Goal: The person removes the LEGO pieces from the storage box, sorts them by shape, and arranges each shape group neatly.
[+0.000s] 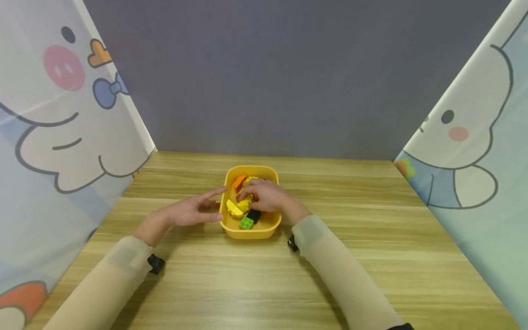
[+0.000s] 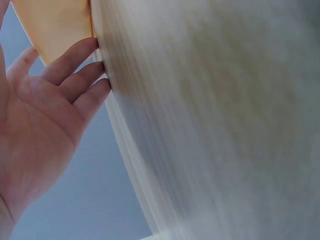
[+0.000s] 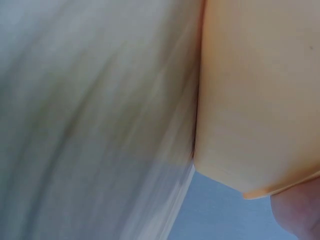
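Observation:
A yellow-orange plastic bin point(image 1: 250, 234) holds several toy building bricks. At its left wall, my left hand point(image 1: 190, 211) has its fingers spread, with index finger and thumb reaching the rim; the left wrist view shows its palm and relaxed fingers beside the bin point(image 2: 60, 25). My right hand point(image 1: 268, 195) reaches over the right rim, fingers bent down among the bricks. A yellow brick point(image 1: 245, 204) lies at its fingertips and thumb; whether they pinch it cannot be told. Nearby are a curved yellow brick point(image 1: 234, 209), a green brick point(image 1: 246, 223), a black brick point(image 1: 253, 216) and an orange brick point(image 1: 239, 183).
The bin stands on a wood-grain table point(image 1: 231, 284). A grey panel point(image 1: 272, 78) rises behind it. Cloths with cartoon figures hang at the left point(image 1: 82, 151) and right point(image 1: 486, 151). In the right wrist view, the bin's outer wall point(image 3: 260, 100) hides most of the hand.

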Demonstrator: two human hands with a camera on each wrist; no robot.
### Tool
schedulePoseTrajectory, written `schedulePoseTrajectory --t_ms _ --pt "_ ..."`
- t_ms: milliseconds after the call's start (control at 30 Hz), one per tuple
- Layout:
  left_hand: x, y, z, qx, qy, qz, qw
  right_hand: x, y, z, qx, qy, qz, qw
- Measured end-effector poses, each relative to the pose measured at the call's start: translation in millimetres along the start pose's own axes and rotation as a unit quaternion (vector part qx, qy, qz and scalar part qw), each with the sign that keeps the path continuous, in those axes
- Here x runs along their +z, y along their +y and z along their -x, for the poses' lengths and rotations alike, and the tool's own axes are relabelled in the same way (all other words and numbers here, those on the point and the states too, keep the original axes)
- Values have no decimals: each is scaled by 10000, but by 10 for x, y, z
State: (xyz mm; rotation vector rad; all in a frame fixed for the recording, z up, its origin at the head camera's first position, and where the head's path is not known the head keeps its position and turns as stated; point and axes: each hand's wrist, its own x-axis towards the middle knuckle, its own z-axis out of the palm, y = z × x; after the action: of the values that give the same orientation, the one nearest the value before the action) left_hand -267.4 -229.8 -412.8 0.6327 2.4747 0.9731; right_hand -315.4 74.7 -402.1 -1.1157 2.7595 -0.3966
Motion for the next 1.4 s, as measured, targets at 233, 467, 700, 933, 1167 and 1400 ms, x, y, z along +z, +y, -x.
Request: schedulePoseTrajectory --t_ms 233,467,700,933,1167,1400 --pt "-10 7 3 -16 -3 -19 10000 15 7 -1 216 212 -823 9961" --pt "-22 15 -1 -35 -28 -64 10000 12 0 27 405 461 -1565 9858" --pt "-28 25 -1 -28 -18 -49 10000 -27 17 52 -174 915 -2554 9623" --pt "-10 35 10 -80 -32 -91 9999 -139 100 128 -361 1295 -3017 9439" --pt "-6 53 -2 -146 -22 -157 9998 -275 259 317 -54 1556 -3388 9279" --pt "-6 46 10 -155 -29 -194 9997 -391 522 550 37 1885 -3572 9148"
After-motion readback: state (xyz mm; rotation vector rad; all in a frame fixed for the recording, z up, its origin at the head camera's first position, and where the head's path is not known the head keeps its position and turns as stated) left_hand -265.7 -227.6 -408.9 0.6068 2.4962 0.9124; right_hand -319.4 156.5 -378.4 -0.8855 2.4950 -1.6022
